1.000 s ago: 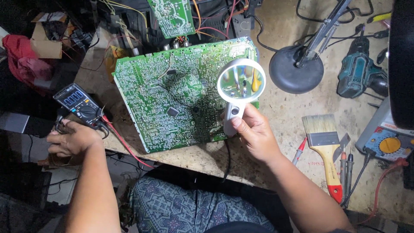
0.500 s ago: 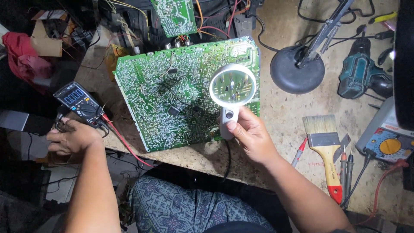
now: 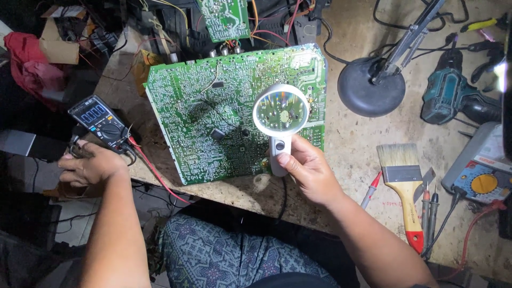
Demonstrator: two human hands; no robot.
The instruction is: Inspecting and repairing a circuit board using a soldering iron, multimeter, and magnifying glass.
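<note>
right hand [image 3: 308,169]: you hold the magnifier [image 3: 280,118] by its handle, lens over the green board [image 3: 213,117].
left hand [image 3: 90,165]: curled by the meter [image 3: 101,120], left of the board.

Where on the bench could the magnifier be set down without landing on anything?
Bare benchtop lies between the board and the brush, below the lamp base. The right edge is crowded with drill, probes and meter; the left hand and multimeter fill the left corner.
</note>
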